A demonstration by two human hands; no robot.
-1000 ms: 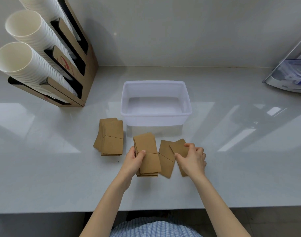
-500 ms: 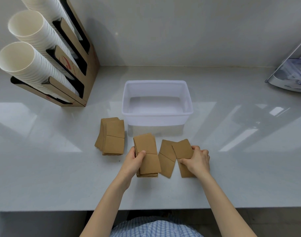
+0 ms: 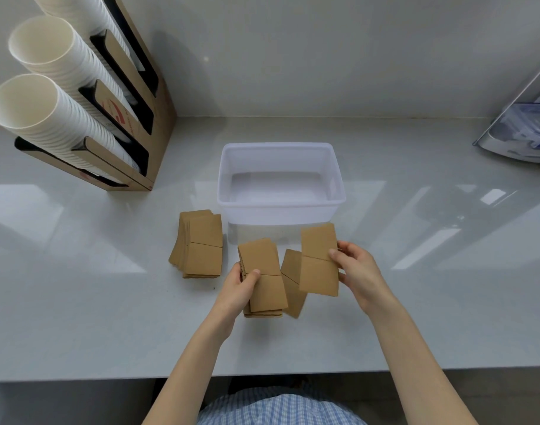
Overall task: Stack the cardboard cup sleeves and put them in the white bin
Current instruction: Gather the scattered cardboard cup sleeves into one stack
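Observation:
My left hand (image 3: 239,286) grips a small stack of flat brown cardboard sleeves (image 3: 264,277) at its left edge, resting on the counter. My right hand (image 3: 356,271) pinches a single sleeve (image 3: 318,259) by its right edge, lifted just above the counter. One more sleeve (image 3: 291,283) lies flat between the stack and the lifted one, partly covered. A second, larger stack of sleeves (image 3: 201,245) sits to the left, untouched. The white bin (image 3: 281,207) stands just behind, with nothing visible inside.
A cardboard dispenser (image 3: 134,118) with rows of white paper cups (image 3: 42,118) fills the back left corner. A clear lidded container (image 3: 526,130) sits at the far right. The grey counter's front edge (image 3: 262,374) runs below my forearms.
My right hand has picked the rightmost sleeve up off the counter and holds it upright-flat in the air. My left hand stays on its stack.

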